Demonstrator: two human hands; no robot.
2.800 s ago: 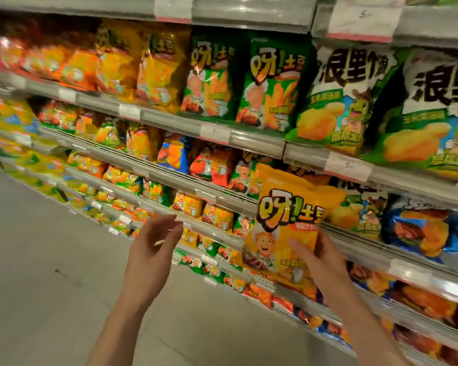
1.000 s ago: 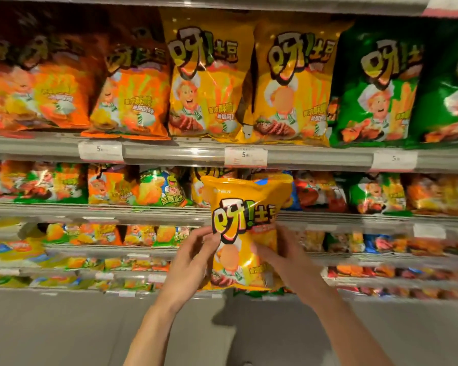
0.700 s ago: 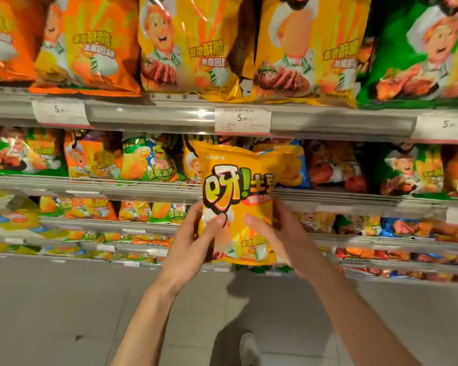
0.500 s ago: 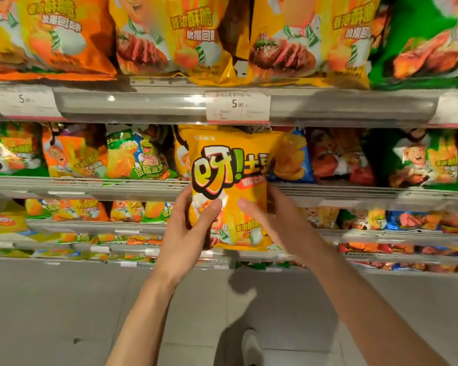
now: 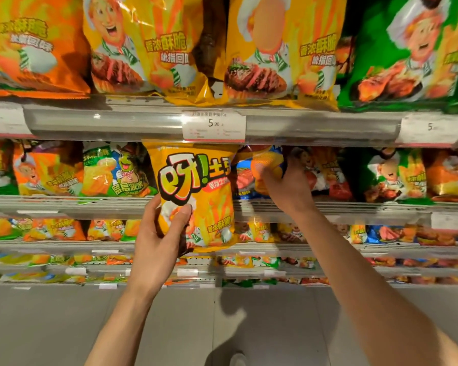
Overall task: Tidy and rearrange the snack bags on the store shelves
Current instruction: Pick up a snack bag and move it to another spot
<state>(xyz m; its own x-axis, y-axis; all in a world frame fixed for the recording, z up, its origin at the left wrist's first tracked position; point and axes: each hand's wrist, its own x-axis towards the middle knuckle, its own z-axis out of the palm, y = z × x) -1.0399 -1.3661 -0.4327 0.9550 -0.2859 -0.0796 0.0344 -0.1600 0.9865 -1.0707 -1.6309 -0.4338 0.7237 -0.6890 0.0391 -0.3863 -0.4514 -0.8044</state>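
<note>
In front of the second shelf [image 5: 328, 207] from the top, the left hand [image 5: 156, 241] grips a yellow snack bag [image 5: 196, 196] by its lower left corner, thumb across the front, holding it upright in the air just before the row. The right hand [image 5: 288, 186] reaches onto that shelf and presses its fingers against a blue and orange bag [image 5: 251, 175]; whether they curl round it or only push it I cannot tell. The step in hand looks like clearing a slot for the yellow bag, which is not yet shelved. The next move likely calls for nudging the blue and orange bag rightward, then sliding the yellow one in upright beside the green bag [image 5: 117, 170]. Room is tight: the top of the yellow bag sits just under the rail of the upper shelf [image 5: 315, 125] and its price tag [image 5: 213, 125], so it may need tilting to clear that edge. Neighbouring bags crowd both sides, while the floor [image 5: 50, 326] below leaves the arms open room.
</note>
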